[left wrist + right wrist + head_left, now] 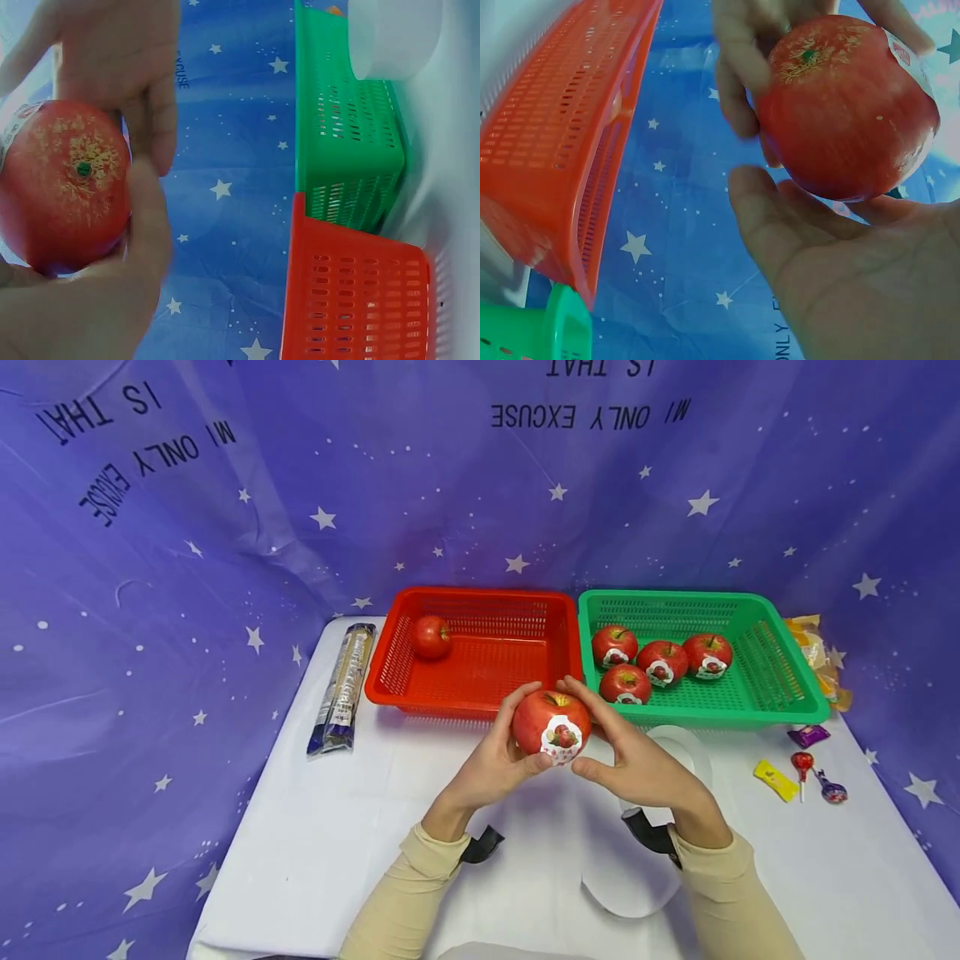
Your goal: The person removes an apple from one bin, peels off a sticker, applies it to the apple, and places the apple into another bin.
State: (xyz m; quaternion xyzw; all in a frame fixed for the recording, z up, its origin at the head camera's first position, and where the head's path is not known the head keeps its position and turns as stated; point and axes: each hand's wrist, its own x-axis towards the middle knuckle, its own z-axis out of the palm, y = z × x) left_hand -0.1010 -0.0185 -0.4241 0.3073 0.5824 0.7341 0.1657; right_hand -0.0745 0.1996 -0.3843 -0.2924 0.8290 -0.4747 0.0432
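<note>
A red apple [540, 718] with a white sticker on its front is held up over the near side of the red basket [450, 703]. My left hand [487, 768] grips it, thumb low and fingers curled round its side, as the left wrist view also shows. Beside the apple's other side is my right hand [645, 764], palm toward it and fingers loosely extended in the right wrist view. The red basket contains a single apple [431, 637]. Several stickered apples [662, 662] lie in the green basket [765, 720] to its right.
Left of the red basket lies a long clear-and-blue packet [343, 689]. Wrapped candies [776, 780] and lollipops [802, 764] are at the right, with an orange-and-clear bag [821, 660] behind. A white round object [690, 743] stands partly behind my right forearm.
</note>
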